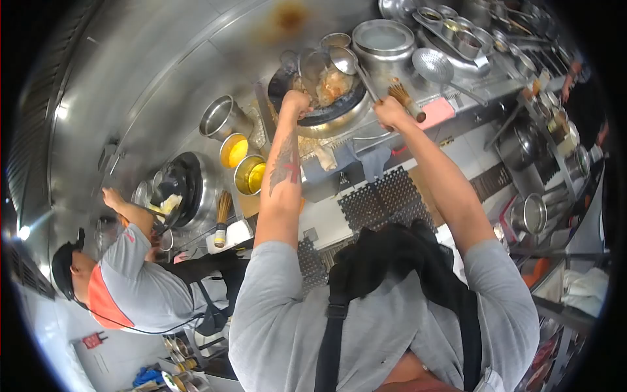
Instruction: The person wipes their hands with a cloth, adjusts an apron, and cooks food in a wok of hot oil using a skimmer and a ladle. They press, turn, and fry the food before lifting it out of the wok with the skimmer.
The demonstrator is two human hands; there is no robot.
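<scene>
My right hand point(392, 114) is closed around the handle of a metal ladle point(343, 60), whose bowl hangs over the far side of a dark wok point(281, 85). Reddish-brown food point(334, 85) lies in the wok. My left hand point(298, 104) is closed at the wok's near left side. From its fingers a round metal utensil point(312, 67) extends over the wok, tilted; its exact kind is unclear. A bamboo brush point(406, 99) lies on the counter beside my right hand.
Pots with yellow liquid point(249, 174) and a tall steel pot point(225, 117) stand left of the wok. Behind it are a lidded pot point(384, 37) and a perforated skimmer point(433, 65). Cloths point(373, 162) hang in front. A co-worker point(140, 274) works at another wok point(189, 189) at left.
</scene>
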